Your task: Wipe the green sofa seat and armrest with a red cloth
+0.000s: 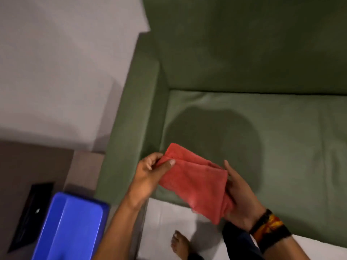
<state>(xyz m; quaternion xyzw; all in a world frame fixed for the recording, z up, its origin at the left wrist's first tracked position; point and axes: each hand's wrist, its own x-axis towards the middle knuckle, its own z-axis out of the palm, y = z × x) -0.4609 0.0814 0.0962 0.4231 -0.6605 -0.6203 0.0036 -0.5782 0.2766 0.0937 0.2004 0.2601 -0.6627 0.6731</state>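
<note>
A folded red cloth [195, 182] is held in the air above the front left corner of the green sofa seat [281, 139]. My left hand [150, 173] pinches its upper left corner between thumb and fingers. My right hand [240, 196] cups the cloth's right edge from beneath; a dark and orange band circles that wrist. The sofa's left armrest [133, 117] runs up beside my left hand. The backrest [244, 44] fills the top of the view.
A blue plastic lid or box [69, 228] sits at the lower left next to a brown side table [28, 166] with a black object [32, 212] on it. My bare foot [180, 244] stands on the white floor [169, 212] before the sofa. A pale wall [56, 62] is on the left.
</note>
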